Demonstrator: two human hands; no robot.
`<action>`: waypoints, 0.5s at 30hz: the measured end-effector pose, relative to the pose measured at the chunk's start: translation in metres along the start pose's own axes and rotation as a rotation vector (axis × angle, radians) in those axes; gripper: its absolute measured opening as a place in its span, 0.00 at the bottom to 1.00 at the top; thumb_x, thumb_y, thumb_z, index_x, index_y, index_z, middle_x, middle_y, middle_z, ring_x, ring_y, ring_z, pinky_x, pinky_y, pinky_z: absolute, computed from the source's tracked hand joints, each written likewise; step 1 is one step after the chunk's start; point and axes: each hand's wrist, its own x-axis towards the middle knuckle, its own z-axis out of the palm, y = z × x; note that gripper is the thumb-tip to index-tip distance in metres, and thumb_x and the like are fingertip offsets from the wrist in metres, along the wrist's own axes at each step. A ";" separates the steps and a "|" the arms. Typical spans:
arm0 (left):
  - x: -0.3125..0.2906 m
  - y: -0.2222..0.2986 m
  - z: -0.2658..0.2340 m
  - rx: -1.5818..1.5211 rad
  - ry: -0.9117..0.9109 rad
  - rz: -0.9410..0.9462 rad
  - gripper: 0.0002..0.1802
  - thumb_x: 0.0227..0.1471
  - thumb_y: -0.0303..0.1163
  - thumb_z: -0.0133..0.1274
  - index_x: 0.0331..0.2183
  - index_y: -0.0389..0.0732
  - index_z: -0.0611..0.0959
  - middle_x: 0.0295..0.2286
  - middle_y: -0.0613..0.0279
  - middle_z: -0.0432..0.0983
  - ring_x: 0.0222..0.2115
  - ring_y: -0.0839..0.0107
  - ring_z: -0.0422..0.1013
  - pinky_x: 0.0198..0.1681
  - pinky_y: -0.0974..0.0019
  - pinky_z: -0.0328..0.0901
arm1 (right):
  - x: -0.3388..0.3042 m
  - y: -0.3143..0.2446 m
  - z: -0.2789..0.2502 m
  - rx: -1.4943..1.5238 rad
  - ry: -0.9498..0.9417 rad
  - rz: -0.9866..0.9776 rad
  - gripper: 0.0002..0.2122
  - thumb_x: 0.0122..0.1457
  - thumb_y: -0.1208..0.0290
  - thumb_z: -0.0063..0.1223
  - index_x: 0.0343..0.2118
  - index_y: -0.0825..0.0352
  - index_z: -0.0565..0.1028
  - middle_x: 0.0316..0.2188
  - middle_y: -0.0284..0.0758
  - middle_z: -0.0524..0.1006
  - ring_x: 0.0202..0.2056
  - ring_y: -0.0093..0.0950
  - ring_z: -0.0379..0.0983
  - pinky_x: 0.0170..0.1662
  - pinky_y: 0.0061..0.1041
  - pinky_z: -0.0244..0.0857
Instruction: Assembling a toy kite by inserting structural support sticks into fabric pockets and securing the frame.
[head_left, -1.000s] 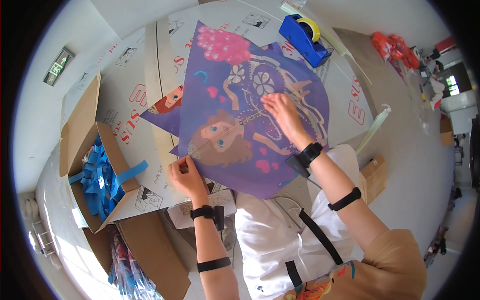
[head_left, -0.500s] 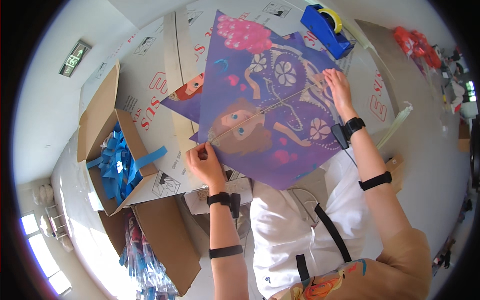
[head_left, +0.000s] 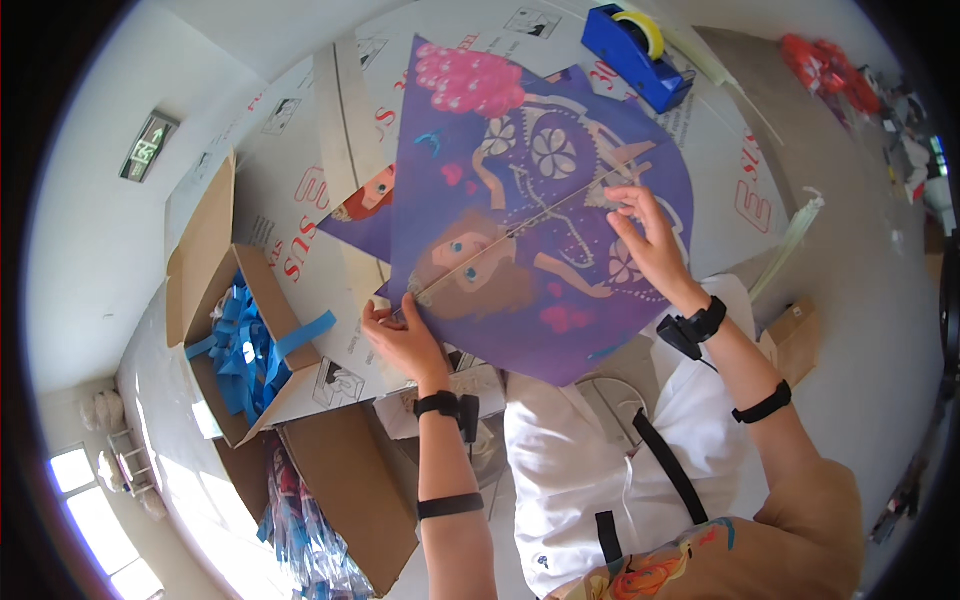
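A large purple kite (head_left: 560, 235), printed with a cartoon princess, lies over the table edge towards my lap. Its thin rod (head_left: 520, 226) runs slantwise across the sheet. My left hand (head_left: 405, 342) is at the kite's left corner, fingers curled and thumb against the edge by the rod's end. Over the right part of the sheet is my right hand (head_left: 650, 240), fingers apart with nothing between them. Whether its fingertips touch the print I cannot tell. Part of another purple printed sheet (head_left: 352, 222) with a red-haired figure shows underneath.
A blue tape dispenser (head_left: 640, 62) stands at the far right of the table. At left, one cardboard box (head_left: 278, 300) holds blue ribbon; below it, another box (head_left: 350, 480) holds plastic-wrapped packets. Pale strips (head_left: 790, 238) stick out past the table's right edge.
My right hand has left the rod's upper right end and come down and left over the sheet, its fingers spreading. My left hand stays at the left corner, its grip shifted slightly.
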 end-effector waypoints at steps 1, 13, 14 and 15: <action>-0.001 -0.002 -0.001 0.047 -0.028 -0.015 0.26 0.52 0.32 0.59 0.50 0.35 0.70 0.30 0.62 0.67 0.24 0.70 0.62 0.30 0.64 0.61 | 0.002 0.001 -0.003 -0.027 0.000 -0.028 0.13 0.62 0.68 0.52 0.46 0.67 0.69 0.47 0.37 0.73 0.49 0.29 0.69 0.51 0.29 0.63; -0.005 -0.004 0.000 0.000 0.069 0.019 0.15 0.62 0.31 0.41 0.48 0.34 0.71 0.42 0.53 0.69 0.32 0.64 0.66 0.36 0.62 0.64 | 0.198 0.096 -0.148 -0.444 0.465 0.046 0.11 0.58 0.65 0.54 0.34 0.68 0.78 0.34 0.40 0.78 0.41 0.37 0.73 0.46 0.32 0.64; -0.003 -0.007 -0.003 0.015 0.070 0.011 0.14 0.62 0.31 0.42 0.47 0.34 0.71 0.41 0.53 0.69 0.32 0.64 0.66 0.36 0.62 0.64 | 0.203 0.094 -0.145 -0.434 0.457 0.043 0.11 0.58 0.65 0.54 0.34 0.68 0.78 0.34 0.40 0.78 0.41 0.37 0.73 0.46 0.32 0.64; -0.001 -0.011 -0.006 0.028 0.069 0.003 0.14 0.62 0.31 0.42 0.46 0.34 0.72 0.41 0.53 0.69 0.31 0.64 0.65 0.35 0.62 0.63 | 0.209 0.091 -0.145 -0.372 0.346 0.208 0.11 0.57 0.64 0.55 0.32 0.69 0.79 0.31 0.39 0.79 0.40 0.35 0.74 0.45 0.31 0.65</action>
